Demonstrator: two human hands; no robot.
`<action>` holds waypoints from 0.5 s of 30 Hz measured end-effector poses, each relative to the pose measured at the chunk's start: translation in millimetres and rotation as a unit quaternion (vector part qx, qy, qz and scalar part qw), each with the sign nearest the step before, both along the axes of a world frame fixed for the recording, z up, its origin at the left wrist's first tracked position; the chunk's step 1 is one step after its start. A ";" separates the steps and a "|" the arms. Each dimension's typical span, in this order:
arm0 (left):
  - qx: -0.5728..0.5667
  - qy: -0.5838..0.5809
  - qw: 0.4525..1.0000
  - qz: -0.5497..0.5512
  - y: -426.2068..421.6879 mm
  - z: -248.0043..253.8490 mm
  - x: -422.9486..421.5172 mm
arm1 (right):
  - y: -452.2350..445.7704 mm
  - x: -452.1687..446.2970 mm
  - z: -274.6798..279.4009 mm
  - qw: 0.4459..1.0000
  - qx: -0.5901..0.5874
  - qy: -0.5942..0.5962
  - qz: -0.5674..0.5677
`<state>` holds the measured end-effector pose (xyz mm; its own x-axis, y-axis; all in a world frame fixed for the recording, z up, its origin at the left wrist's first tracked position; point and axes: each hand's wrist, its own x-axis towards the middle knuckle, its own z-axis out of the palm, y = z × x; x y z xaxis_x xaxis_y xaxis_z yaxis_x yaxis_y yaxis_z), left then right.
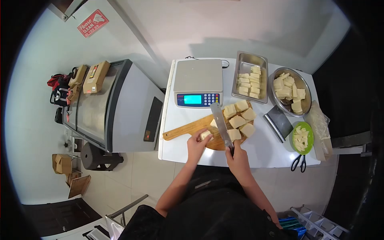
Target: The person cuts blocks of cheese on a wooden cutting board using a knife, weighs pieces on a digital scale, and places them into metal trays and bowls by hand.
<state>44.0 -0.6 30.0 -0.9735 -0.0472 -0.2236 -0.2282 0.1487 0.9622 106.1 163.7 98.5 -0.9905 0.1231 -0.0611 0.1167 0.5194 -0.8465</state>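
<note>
My right hand (238, 158) grips the black handle of a wide-bladed knife (220, 121), its blade pointing away from me over the wooden cutting board (185, 129). The fingers of my left hand (196, 147) are closed on a pale yellow block of butter (205, 135) at the board's near left side. Another small butter piece (214, 123) lies just left of the blade, partly hidden by it. To the right of the knife, several larger butter blocks (237, 121) sit on the board, one close beside the blade.
Behind the board stands a digital scale (199, 78) with a lit display. A metal pan (250, 56) and a steel bowl (309, 94) hold butter pieces. At the right are a bench scraper (279, 123), a green bowl (307, 150), scissors (298, 163) and a plastic bag (319, 128).
</note>
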 end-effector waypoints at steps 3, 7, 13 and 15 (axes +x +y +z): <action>-0.070 -0.006 0.996 -0.049 -2.0 0.1 -8.9 | 14.4 2.9 7.2 1.000 0.012 -0.005 -0.014; -0.293 0.176 0.936 -0.085 -20.6 -31.9 -25.5 | 29.9 9.6 17.6 0.993 0.118 0.020 0.011; -0.368 0.268 0.890 -0.025 -52.8 -15.9 -57.3 | 47.6 20.2 24.7 0.975 0.184 0.108 0.065; -0.318 0.263 0.911 -0.015 -54.2 21.0 -69.8 | 49.4 22.1 24.9 0.967 0.214 0.116 0.080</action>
